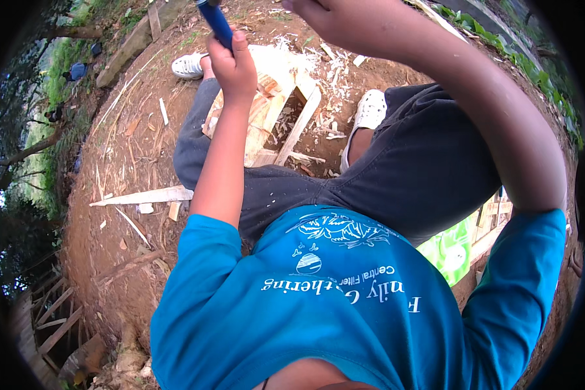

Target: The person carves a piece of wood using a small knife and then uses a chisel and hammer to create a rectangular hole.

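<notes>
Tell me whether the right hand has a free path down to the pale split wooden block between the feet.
Probably yes. The right hand is raised above the pale split wooden block, with only open air showing between them; the left hand grips a blue handle off to one side.

Pale split wooden planks (273,117) and scattered wood chips (331,62) crowd the brown dirt ground (110,234) at twelve o'clock, between the two white shoes (370,110). Barer ground lies open toward nine o'clock, past a long pale wooden sliver (143,196).
</notes>
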`<act>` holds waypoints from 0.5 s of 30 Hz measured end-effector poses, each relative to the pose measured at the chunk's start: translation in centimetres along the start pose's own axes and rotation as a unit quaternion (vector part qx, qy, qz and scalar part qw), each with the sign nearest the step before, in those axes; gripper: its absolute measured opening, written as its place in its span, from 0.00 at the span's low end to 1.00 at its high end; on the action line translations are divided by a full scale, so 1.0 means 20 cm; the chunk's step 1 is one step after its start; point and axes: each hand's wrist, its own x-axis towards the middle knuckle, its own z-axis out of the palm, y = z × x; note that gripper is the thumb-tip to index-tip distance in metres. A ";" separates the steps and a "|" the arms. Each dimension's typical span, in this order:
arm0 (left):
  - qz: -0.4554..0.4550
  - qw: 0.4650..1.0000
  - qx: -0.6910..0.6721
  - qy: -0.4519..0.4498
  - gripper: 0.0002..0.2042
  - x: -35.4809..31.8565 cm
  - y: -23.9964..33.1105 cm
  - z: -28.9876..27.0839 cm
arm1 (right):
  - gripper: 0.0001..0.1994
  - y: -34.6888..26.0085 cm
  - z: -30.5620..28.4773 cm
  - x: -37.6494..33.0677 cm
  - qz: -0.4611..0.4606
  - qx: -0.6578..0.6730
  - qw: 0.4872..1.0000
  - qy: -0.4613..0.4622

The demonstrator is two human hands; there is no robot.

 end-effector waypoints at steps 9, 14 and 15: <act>0.013 0.999 -0.028 0.015 0.21 -0.02 -0.04 0.06 | 0.15 -0.07 -0.01 -0.02 -0.001 0.015 0.998 0.054; 0.048 0.989 0.134 0.049 0.20 -0.01 -0.37 -0.18 | 0.18 -0.02 -0.09 0.05 -0.035 0.105 0.977 0.180; 0.002 0.995 0.094 0.037 0.20 0.01 -0.28 -0.14 | 0.18 -0.03 -0.14 0.02 -0.035 0.119 0.975 0.184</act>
